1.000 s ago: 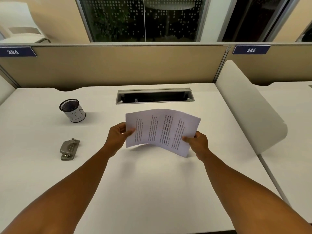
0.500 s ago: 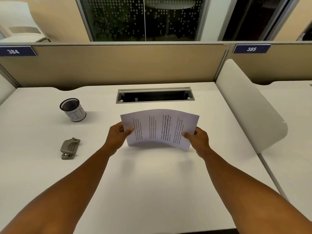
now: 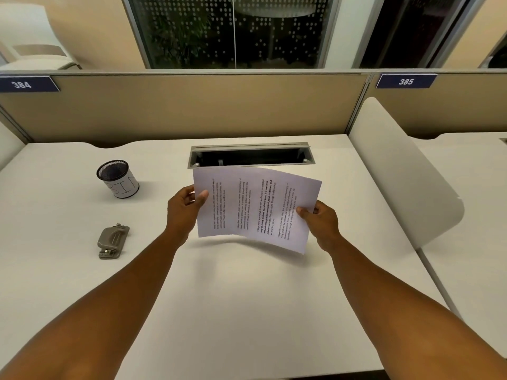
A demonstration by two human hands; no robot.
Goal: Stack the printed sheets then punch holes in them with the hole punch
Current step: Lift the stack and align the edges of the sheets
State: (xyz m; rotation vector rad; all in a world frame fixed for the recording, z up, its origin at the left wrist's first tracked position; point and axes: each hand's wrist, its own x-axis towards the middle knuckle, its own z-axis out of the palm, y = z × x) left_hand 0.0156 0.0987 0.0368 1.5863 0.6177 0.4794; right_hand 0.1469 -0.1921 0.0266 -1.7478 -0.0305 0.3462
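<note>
The printed sheets (image 3: 253, 207) are held together above the middle of the white desk, text running sideways, the stack slightly bowed. My left hand (image 3: 184, 208) pinches the stack's left edge and my right hand (image 3: 319, 222) pinches its right edge. The lower edge hangs just above the desk surface and casts a shadow. The grey metal hole punch (image 3: 112, 239) lies flat on the desk to the left, well apart from both hands.
A black mesh cup marked BIN (image 3: 118, 179) stands at the back left. An open cable tray slot (image 3: 251, 155) sits in the desk behind the sheets. A white divider panel (image 3: 406, 176) bounds the desk (image 3: 219, 297) on the right, a beige partition at the back.
The sheets have risen and tilted up toward me, their top edge now reaching the cable slot. Both hands kept their grip on the two side edges.
</note>
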